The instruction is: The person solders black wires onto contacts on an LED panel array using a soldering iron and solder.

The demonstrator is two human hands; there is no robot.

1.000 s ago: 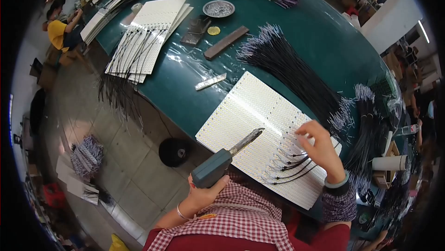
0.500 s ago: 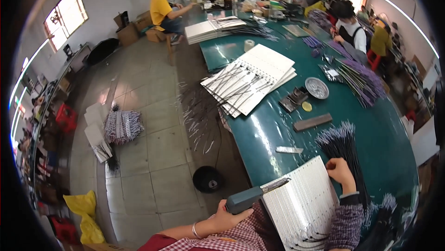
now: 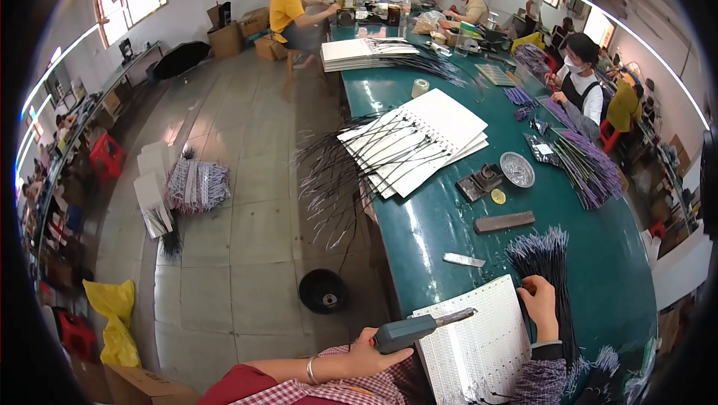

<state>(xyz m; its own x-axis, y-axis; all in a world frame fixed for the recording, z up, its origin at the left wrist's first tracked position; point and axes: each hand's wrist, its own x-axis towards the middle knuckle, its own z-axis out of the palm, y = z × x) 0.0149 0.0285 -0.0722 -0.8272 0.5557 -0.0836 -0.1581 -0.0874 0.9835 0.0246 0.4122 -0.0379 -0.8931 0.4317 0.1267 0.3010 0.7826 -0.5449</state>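
My left hand (image 3: 372, 354) is wrapped round the grip of a dark green gun-shaped tool (image 3: 407, 333) with a metal tip. That tip reaches over the upper part of a white board (image 3: 473, 349) covered in rows of small holes. At the board's right edge, my right hand (image 3: 539, 305) has its fingers curled together; anything between them is too small to make out. Just beside and beyond it lies a bundle of black wires (image 3: 550, 257) with pale, frayed ends. A few black wires show on the board's lower part.
Farther along the green table (image 3: 441, 218) are a stack of white boards (image 3: 426, 132) with wires hanging off the edge, a grey bar (image 3: 505, 222), a flat silver piece (image 3: 464, 259) and a metal dish (image 3: 517, 170). A black bowl (image 3: 323, 291) stands on the floor. Several people work farther off.
The whole view has shifted a little. The tool's tip has moved slightly to the right over the board. My right hand stays by the board's edge.
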